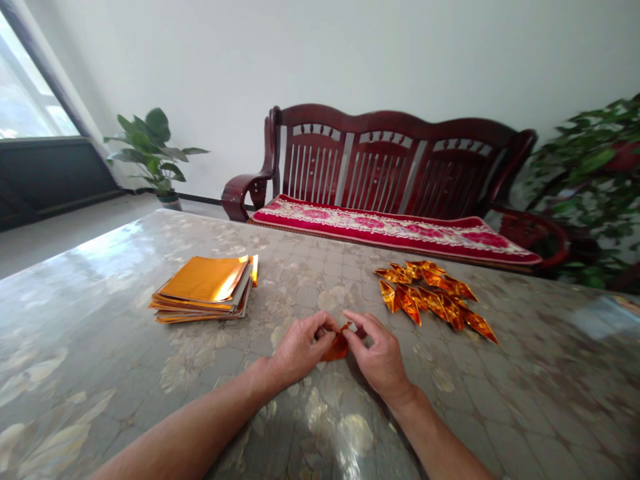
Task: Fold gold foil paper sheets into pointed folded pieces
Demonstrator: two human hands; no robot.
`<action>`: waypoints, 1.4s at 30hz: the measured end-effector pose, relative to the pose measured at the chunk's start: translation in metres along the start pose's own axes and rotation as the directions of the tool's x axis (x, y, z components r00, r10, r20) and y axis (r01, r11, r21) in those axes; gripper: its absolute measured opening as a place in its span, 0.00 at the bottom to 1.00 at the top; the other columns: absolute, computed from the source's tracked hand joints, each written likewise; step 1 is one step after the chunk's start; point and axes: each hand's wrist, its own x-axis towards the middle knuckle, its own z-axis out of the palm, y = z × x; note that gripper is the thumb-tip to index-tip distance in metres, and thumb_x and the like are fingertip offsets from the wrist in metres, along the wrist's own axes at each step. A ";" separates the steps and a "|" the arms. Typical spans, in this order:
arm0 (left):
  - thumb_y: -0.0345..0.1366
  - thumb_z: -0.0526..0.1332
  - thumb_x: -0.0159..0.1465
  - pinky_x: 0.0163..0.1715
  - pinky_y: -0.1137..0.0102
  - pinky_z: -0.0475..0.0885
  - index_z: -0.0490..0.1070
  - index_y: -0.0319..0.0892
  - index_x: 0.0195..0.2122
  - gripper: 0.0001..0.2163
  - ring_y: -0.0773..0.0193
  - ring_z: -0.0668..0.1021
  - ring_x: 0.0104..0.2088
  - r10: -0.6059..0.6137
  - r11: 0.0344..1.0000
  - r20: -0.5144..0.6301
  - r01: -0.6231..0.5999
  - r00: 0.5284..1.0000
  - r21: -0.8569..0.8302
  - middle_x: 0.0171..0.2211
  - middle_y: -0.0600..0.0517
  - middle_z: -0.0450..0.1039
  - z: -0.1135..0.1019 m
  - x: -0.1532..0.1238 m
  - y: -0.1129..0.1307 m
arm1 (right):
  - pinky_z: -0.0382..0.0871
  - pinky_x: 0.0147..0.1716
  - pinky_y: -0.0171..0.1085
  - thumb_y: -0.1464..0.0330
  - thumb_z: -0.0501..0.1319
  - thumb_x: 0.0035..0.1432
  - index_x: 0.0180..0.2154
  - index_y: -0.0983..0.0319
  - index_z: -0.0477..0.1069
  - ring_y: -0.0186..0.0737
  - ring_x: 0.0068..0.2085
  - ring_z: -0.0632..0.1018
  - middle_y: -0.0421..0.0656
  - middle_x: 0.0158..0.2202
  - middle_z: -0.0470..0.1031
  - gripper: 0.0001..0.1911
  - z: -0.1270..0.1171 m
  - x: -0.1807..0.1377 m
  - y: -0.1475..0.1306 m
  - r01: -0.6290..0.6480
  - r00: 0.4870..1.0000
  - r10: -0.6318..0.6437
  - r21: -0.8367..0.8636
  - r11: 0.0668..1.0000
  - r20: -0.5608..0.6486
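Observation:
Between my two hands is a small piece of orange-gold foil paper (pixel 336 349), partly folded and held just above or on the table. My left hand (pixel 306 343) pinches its left side with thumb and fingers. From the right, my right hand (pixel 377 350) grips the upper edge between thumb and fingertips. The fingers cover part of the foil, so its full shape is hidden. To the left lies a stack of square gold foil sheets (pixel 203 279). On the right rests a group of several folded, pointed gold foil pieces (pixel 435 293).
The table (pixel 175 407) has a glossy floral cover. A clear plastic item (pixel 607 317) lies at its right edge. Behind stands a dark red wooden bench (pixel 380 153) with a red patterned cushion (pixel 395 228). Potted plants (pixel 155 150) flank it.

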 end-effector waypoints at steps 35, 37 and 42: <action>0.34 0.60 0.61 0.30 0.75 0.66 0.72 0.41 0.33 0.04 0.68 0.73 0.29 -0.064 0.990 0.040 0.069 0.997 -0.122 0.27 0.57 0.72 0.000 0.003 -0.013 | 0.73 0.38 0.35 0.68 0.57 0.64 0.36 0.58 0.76 0.40 0.36 0.80 0.41 0.33 0.80 0.08 -0.003 0.001 -0.002 -0.035 0.995 0.032 0.033 0.999 0.092; 0.33 0.59 0.61 0.31 0.75 0.66 0.72 0.41 0.33 0.03 0.68 0.73 0.29 -0.060 0.989 0.042 0.065 0.997 -0.131 0.27 0.57 0.72 0.000 0.003 -0.013 | 0.73 0.39 0.35 0.69 0.57 0.63 0.37 0.58 0.76 0.39 0.36 0.79 0.41 0.34 0.79 0.08 -0.003 0.000 -0.002 -0.014 0.996 0.012 0.028 0.999 0.085; 0.32 0.59 0.61 0.31 0.75 0.66 0.72 0.41 0.32 0.03 0.68 0.73 0.29 -0.053 0.990 0.050 0.059 0.997 -0.132 0.27 0.57 0.72 0.000 0.003 -0.014 | 0.73 0.37 0.35 0.72 0.58 0.62 0.42 0.58 0.75 0.38 0.35 0.78 0.41 0.34 0.77 0.10 -0.002 -0.001 -0.002 0.044 0.996 -0.045 0.022 0.999 0.075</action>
